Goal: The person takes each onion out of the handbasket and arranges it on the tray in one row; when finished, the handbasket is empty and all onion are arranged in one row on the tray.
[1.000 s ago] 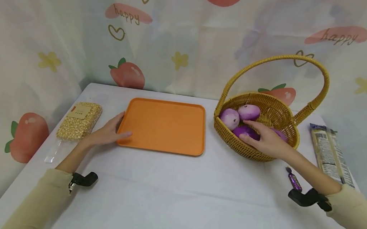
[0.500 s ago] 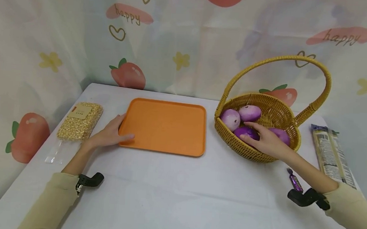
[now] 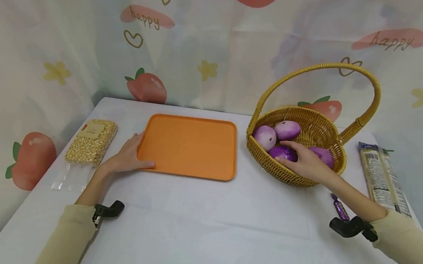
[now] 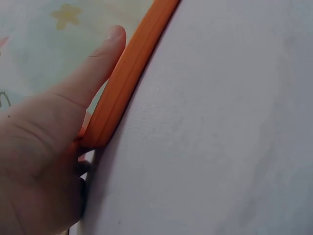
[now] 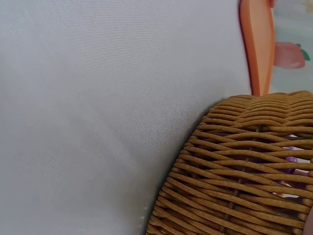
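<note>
**Right hand in the wicker basket, left hand at the orange tray**

The right hand [image 3: 306, 162] reached over the near rim of the wicker basket [image 3: 290, 177], at the centre right of the head view, and lay on the dark purple onion [image 3: 282, 152]. Its fingers [image 3: 290, 145] were spread loosely over that onion; whether they actually gripped it could not be told. The onion was a deep, glossy violet, rounded, the darkest of the 4 bulbs in the basket. 2 paler, lilac-and-white onions [image 3: 275, 133] sat just behind it against the far left wall, and another purple onion [image 3: 323, 155] showed to the right of the hand. The basket was golden woven cane with a tall arched handle [image 3: 328, 66].

The left hand [image 3: 125, 160] rested at the lower left corner of the flat orange tray [image 3: 189, 145] in the middle of the frame. In the left wrist view the thumb [image 4: 95, 66] lay straight along the tray's raised rim [image 4: 129, 73], the fingers relaxed and clenching nothing.

A packet of corn kernels [image 3: 91, 141] lay at the left of the white table [image 3: 204, 222]. A long wrapped packet [image 3: 381, 178] and a small purple candy [image 3: 338, 207] lay at the right.
</note>
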Available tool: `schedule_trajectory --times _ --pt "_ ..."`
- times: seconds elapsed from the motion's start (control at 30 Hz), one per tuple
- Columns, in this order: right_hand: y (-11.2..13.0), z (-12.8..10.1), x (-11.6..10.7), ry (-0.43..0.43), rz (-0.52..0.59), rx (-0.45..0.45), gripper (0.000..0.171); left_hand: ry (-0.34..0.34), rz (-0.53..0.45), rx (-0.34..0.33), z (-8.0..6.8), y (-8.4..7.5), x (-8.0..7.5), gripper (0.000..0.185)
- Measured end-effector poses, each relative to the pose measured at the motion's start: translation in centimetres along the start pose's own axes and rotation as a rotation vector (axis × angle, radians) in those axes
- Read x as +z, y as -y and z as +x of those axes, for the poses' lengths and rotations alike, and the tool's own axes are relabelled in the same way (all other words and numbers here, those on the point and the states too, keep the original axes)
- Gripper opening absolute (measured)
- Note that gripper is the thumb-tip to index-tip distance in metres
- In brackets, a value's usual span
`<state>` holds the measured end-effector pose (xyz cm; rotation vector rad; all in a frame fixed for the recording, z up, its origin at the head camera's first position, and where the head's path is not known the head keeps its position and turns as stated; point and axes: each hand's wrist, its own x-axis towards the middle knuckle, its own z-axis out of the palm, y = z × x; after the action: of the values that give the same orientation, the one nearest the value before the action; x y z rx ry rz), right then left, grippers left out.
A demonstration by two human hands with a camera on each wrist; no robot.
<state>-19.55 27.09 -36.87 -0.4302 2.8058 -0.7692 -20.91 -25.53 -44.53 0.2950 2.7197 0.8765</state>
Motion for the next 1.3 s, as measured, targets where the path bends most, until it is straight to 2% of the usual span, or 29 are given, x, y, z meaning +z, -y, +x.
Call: schedule_trajectory --times 0.2,0.5,0.7,1.3 --pt "0.0 0.1 0.1 -0.005 0.000 0.018 0.064 -0.016 -0.010 0.002 -0.1 0.3 0.1 0.114" --pt "-0.1 0.0 0.2 -0.022 0.006 0.012 0.059 -0.050 0.010 0.080 -0.4 0.8 0.0 0.103" --pt "-0.2 0.0 0.3 -0.033 0.010 0.010 0.056 -0.054 0.035 0.071 -0.4 1.1 0.1 0.100" --pt "-0.1 0.0 0.4 -0.061 0.023 0.015 0.059 -0.068 0.015 0.074 -0.6 1.0 0.1 0.099"
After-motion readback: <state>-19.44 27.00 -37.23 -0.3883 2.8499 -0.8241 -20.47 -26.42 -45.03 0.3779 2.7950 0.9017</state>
